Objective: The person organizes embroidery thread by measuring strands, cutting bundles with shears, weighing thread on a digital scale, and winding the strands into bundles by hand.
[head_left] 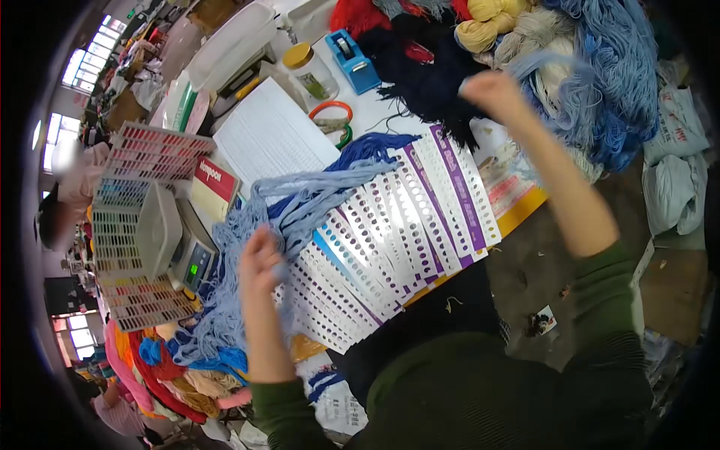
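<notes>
My left hand point(259, 261), fingers curled, grips strands of light blue yarn point(225, 300) at the left edge of the fanned cards. The yarn hangs down the table's left side and runs across the top of the cards. My right hand point(491, 94) is raised at the upper right, closed over the dark navy yarn point(420, 67). Something small and pale shows at its fingertips, too blurred to name. A blurred light blue loop lies just behind that hand. Between my hands spread the white and purple punched cards point(397, 232), their holes in rows.
A digital scale point(196, 262) with a plastic tub, a plastic basket point(124, 240), a red booklet point(214, 184) and a lined sheet point(274, 131) lie left. Orange-handled scissors point(331, 116), a jar point(309, 71) and a blue tape dispenser point(352, 64) stand behind. Blue skeins point(619, 82) heap at right.
</notes>
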`<state>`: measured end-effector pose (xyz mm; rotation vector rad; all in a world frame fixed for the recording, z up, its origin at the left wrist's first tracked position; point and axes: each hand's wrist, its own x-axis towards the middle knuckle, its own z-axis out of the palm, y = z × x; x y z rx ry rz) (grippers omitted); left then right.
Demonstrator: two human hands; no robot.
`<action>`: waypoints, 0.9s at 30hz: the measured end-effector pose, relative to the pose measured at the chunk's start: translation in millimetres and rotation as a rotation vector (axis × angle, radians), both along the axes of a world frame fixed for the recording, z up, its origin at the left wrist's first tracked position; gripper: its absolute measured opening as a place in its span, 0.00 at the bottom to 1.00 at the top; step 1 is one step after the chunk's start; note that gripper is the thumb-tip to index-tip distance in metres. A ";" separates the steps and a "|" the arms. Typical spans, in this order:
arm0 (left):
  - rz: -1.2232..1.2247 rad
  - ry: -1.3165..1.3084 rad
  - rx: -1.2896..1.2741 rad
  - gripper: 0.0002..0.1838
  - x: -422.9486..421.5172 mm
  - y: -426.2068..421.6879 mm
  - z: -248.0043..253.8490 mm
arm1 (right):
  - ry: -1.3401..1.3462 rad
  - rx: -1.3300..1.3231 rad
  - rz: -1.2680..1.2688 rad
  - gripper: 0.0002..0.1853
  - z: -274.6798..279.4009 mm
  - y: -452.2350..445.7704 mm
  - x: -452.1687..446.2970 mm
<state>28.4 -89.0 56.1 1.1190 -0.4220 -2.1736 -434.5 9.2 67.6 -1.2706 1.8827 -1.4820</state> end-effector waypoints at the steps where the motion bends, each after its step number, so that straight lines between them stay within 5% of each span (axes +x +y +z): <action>1: 0.054 -0.230 -0.035 0.06 -64.6 9.6 9.4 | -0.128 -0.001 0.005 0.08 -31.3 -1.8 18.6; 4: -0.241 -0.125 -0.137 0.12 -166.6 15.1 -8.7 | -0.011 0.114 -0.032 0.06 -74.0 0.6 61.3; 6: -0.363 -0.209 -0.171 0.08 -215.4 22.1 -21.5 | 0.200 0.004 -0.141 0.06 -86.4 2.2 76.4; 9: -0.469 -0.639 -0.468 0.06 -257.8 34.8 -47.9 | 0.258 -0.007 -0.207 0.08 -88.5 3.9 90.7; 11: -0.520 -0.801 -0.647 0.08 -272.4 33.6 -62.0 | 0.406 -0.097 -0.246 0.09 -92.3 4.0 95.4; 16: -0.687 -0.876 -0.730 0.09 -263.9 32.5 -56.9 | 0.141 0.030 -0.226 0.05 -84.5 8.8 87.1; 20: -0.653 -0.991 -0.859 0.15 -245.1 30.1 -86.4 | 0.371 -0.077 0.066 0.10 -88.1 12.2 97.4; 24: -0.516 -0.580 -0.465 0.08 -253.5 38.9 -41.2 | 0.557 0.045 0.017 0.14 -67.7 23.6 116.7; 27: -0.485 -0.512 -0.511 0.07 -257.3 41.8 -40.5 | 0.450 -0.025 0.074 0.16 -75.0 23.9 110.7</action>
